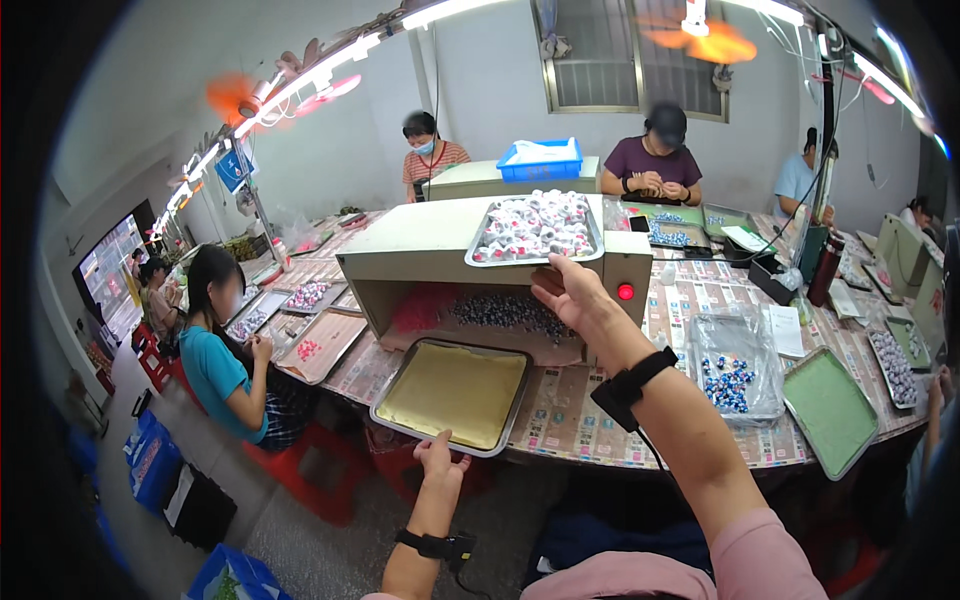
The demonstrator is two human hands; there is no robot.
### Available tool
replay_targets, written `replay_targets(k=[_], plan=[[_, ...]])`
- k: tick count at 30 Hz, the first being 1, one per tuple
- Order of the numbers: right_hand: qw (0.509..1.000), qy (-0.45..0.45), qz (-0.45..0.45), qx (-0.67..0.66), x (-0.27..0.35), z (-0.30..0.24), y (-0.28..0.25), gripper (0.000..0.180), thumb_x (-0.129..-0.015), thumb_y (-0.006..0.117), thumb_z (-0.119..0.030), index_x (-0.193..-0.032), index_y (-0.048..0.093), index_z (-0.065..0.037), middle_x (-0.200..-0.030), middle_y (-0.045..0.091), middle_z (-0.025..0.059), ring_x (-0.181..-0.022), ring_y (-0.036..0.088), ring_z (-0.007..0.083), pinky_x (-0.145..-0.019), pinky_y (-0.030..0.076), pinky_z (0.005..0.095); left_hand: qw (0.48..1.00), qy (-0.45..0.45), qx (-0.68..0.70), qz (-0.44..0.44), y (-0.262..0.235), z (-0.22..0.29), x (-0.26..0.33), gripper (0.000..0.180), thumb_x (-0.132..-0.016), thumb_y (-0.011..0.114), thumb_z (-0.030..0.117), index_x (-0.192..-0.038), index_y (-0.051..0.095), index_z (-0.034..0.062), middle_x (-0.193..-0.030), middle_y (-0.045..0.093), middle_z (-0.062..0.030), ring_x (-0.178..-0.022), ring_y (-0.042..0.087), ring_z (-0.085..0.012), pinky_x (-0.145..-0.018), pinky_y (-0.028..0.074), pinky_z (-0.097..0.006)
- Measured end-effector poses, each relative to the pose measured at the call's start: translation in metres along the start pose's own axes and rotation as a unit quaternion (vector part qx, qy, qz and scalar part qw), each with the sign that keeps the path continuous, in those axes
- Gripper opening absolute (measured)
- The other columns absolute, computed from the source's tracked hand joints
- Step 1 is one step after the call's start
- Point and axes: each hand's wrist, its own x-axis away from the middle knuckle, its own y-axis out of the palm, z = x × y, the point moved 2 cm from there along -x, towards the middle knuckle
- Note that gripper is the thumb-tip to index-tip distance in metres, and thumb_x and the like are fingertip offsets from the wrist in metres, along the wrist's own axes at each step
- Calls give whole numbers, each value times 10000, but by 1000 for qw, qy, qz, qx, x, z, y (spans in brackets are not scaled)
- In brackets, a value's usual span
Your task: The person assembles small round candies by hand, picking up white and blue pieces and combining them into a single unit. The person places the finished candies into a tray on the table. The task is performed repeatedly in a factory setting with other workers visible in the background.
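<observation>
Left hand (438, 459): fingers spread, yellow-lined metal tray (455, 388) at tips. Right hand (568, 292): fingers spread, heaped metal tray (508, 262) at tips.

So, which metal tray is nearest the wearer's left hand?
The rectangular, yellow-lined metal tray; only this one has the left hand at its rim.

1. Honestly, can't read a single word or number anywhere here.
2. Blue hanging sign (233, 170) on the left has pale markings, way too small to make out.
3. Blue bin (541, 172) up top has reddish marks on its front, just a smudge.
4. Table cover (560, 420) has rows of tiny printed blocks, illegible.
</observation>
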Motion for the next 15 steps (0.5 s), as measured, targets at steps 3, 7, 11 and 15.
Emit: replay_targets(k=[3, 7, 11, 15], plan=[[1000, 5, -4, -24, -19, 6, 19, 187, -883, 550, -130, -1056, 551, -58, -961, 618, 95, -818, 624, 232, -735, 533, 442, 997, -27, 26, -64, -27, 2, -23, 480, -820, 560, -2, -1220, 342, 150, -1253, 420, -125, -1104, 480, -300, -790, 476, -518], [999, -6, 43, -27, -30, 11, 24, 182, -857, 519, -66, -1034, 546, -31, -953, 607, 111, -810, 622, 244, -708, 561, 453, 978, -98, 83, -162, -47, 0, -19, 451, -820, 468, -10, -1267, 428, 45, -1221, 512, -151, -1125, 524, -313, -891, 470, -510], [995, -29, 77, -60, -22, 5, 22, 170, -841, 521, -47, -1003, 537, 0, -932, 582, 117, -796, 616, 252, -715, 574, 452, 953, -94, 108, -267, -85, 8, -6, 552, -785, 449, -38, -1330, 359, -11, -1347, 443, -176, -1230, 452, -354, -1005, 407, -531], [995, -45, 39, -77, 13, 3, 22, 137, -849, 526, -27, -981, 534, 9, -911, 555, 106, -817, 611, 244, -770, 586, 423, 965, -65, 131, -216, -160, 22, 32, 552, -763, 477, -23, -1311, 402, -23, -1288, 511, -180, -1195, 495, -346, -1025, 402, -497]])
